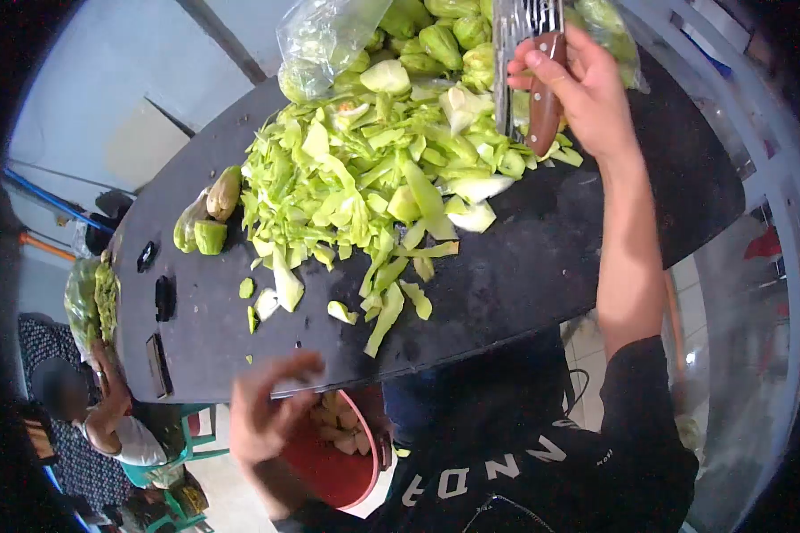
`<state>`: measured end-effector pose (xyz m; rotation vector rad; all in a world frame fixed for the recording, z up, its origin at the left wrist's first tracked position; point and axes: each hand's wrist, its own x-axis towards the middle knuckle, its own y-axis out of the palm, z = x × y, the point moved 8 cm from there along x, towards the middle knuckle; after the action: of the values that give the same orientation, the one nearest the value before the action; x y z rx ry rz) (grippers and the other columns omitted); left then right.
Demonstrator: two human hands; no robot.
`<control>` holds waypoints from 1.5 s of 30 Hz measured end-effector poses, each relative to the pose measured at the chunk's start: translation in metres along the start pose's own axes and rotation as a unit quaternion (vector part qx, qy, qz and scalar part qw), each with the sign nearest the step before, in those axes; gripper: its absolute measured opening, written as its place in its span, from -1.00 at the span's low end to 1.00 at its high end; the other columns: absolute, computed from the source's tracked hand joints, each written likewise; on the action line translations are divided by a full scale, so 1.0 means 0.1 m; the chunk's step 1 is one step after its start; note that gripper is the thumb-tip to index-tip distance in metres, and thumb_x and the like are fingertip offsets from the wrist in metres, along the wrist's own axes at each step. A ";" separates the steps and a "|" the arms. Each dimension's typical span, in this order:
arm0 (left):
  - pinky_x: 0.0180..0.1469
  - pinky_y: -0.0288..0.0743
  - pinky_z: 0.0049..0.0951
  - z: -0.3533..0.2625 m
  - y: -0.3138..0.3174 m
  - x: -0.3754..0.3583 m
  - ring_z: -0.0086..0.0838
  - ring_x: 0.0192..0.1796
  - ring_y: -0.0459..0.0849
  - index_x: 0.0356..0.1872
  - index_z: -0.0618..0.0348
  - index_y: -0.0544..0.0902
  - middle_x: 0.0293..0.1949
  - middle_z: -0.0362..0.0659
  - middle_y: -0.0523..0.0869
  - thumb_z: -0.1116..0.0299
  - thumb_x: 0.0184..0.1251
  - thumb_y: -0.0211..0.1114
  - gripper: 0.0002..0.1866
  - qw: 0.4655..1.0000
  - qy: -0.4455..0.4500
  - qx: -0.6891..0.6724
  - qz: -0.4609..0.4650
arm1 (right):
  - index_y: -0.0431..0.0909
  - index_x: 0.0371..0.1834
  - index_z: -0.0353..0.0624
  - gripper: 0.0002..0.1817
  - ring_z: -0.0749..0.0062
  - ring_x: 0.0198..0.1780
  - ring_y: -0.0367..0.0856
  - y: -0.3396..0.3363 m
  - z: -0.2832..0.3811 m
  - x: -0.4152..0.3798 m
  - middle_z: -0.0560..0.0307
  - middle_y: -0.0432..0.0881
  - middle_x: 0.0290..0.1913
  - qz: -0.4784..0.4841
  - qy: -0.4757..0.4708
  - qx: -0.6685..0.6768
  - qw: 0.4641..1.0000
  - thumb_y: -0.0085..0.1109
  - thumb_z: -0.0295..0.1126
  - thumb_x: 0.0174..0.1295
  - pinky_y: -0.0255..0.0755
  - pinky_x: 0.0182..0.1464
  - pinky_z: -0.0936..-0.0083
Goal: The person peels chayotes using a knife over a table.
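Note:
My right hand (587, 93) is closed around the riveted brown handle of a knife (548, 98), held over the far right of the peel heap. Its striped metal end runs out of the top of the view. Below it spreads a big heap of green peels (329, 178) on the dark table (507, 275). Whole green chayotes (440, 44) are piled behind the heap. My left hand (276, 404), blurred, hovers at the near table edge with fingers apart and nothing visible in them. Beneath it stands a red bucket (364, 480) with pale peeled pieces (340, 426) inside.
Clear plastic bags (324, 40) lie by the chayotes. A few brownish chayotes (213, 209) sit left of the heap. Small dark objects (163, 298) lie along the left table edge. Another person (120, 417) sits at left, a hand near a bag of greens (84, 298).

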<state>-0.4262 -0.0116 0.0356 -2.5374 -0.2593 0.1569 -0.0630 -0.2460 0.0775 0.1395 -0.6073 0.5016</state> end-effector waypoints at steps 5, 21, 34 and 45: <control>-0.05 0.54 -0.49 -0.82 0.02 1.91 -0.51 -0.13 0.69 0.05 0.40 0.59 -0.23 -0.11 0.73 0.45 0.35 0.27 -0.69 0.979 0.143 0.140 -0.043 | 0.51 0.20 -0.25 -0.63 0.53 -0.28 0.62 -0.05 -0.02 -0.09 0.18 0.67 -0.21 -0.109 -0.077 -0.249 0.959 0.17 -0.56 0.31 0.52 -0.17 0.56; 0.05 0.59 -0.07 -0.25 0.36 4.52 0.02 -0.04 0.73 -0.08 0.28 0.68 -0.12 0.18 0.73 0.30 0.09 0.26 -0.63 0.902 0.128 0.389 -0.136 | 0.44 0.38 0.23 -0.31 0.11 -0.25 0.53 0.38 0.15 -0.19 0.03 0.45 -0.32 -0.052 -0.136 -0.511 0.847 0.13 -0.59 0.12 0.50 -0.18 0.22; 0.01 0.67 -0.31 -0.31 -0.31 3.13 -0.24 -0.04 0.72 0.16 0.41 0.51 0.03 0.05 0.65 0.51 0.36 0.21 -0.63 0.915 0.166 -0.342 -0.136 | 0.46 0.22 -0.17 -0.59 -0.13 -0.28 0.58 0.26 0.02 -0.18 -0.23 0.58 -0.34 -0.056 -0.116 -0.345 0.930 0.08 -0.49 0.27 0.45 -0.18 0.05; -0.08 0.57 -0.28 -0.02 -0.36 2.20 -0.24 -0.12 0.55 0.02 0.25 0.51 -0.14 0.04 0.54 0.15 0.30 0.22 -0.59 0.631 0.098 -0.766 -0.074 | 0.38 -0.17 -0.25 -0.87 0.51 -0.64 0.55 1.18 -0.02 -0.29 0.20 0.52 -0.62 0.128 0.085 0.002 0.988 0.02 -0.41 0.45 0.44 -0.56 0.51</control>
<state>-0.2174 0.0648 0.0454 -4.1268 -0.7484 -0.7658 -0.1401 -0.1549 0.0572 0.0214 -0.4580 0.7544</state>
